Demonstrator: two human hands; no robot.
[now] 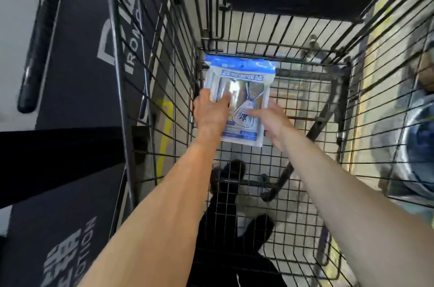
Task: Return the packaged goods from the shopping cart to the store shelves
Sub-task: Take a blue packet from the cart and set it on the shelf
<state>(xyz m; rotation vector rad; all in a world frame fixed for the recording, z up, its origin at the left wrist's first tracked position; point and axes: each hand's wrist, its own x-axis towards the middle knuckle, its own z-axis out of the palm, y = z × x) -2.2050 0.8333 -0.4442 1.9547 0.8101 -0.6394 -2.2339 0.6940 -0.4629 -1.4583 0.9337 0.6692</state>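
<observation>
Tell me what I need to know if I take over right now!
Left hand: grips the packet's left edge, thumb on its front.
Right hand: holds the lower right edge, thumb on the front.
Packet: in both hands, inside the cart, near its far end. No other goods show in the cart.
Done: packet picked up.
Left: lift it out and put it on its shelf. No shelf is in view.
</observation>
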